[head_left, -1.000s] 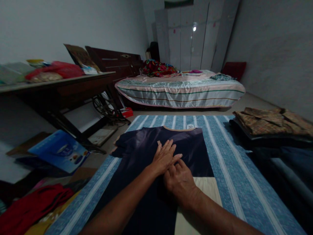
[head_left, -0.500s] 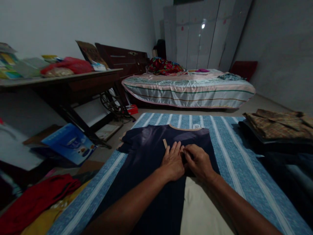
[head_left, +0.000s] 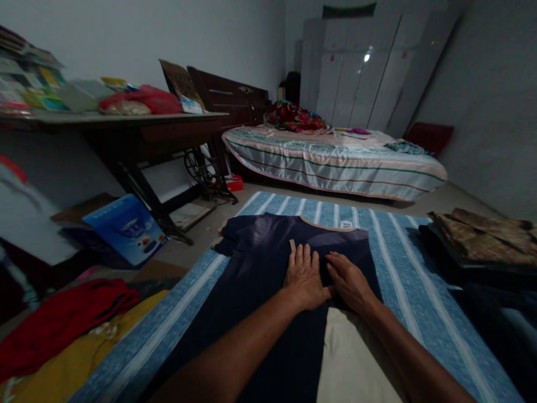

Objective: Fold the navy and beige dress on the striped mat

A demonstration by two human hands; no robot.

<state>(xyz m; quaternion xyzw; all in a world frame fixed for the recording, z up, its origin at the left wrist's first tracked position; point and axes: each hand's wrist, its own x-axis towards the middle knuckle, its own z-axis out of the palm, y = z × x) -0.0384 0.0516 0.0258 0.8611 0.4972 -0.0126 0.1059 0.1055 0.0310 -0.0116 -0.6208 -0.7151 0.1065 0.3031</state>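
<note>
Across the striped cloth (head_left: 403, 268) a dark shirt (head_left: 260, 280) lies spread, its collar near the far edge and a sleeve reaching the left edge. From where I stand, the left hand (head_left: 302, 278) is pressed flat on the shirt's chest, fingers stretched and slightly parted, thumb out to the side, gripping nothing. Just beside it the right hand (head_left: 351, 282) rests on the shirt, fingers together and gently bent; its thumb is hidden, so I can't tell whether it pinches any fabric. A small tan strip (head_left: 292, 245) shows at the left hand's fingertips, and a white label (head_left: 344, 224) sits at the collar. Nearer the cloth's near edge, under the right forearm, there's a beige piece (head_left: 348, 358); whether it belongs to the shirt I can't say. Folded plaid clothes (head_left: 486, 238) are stacked toward the far right corner.
</note>
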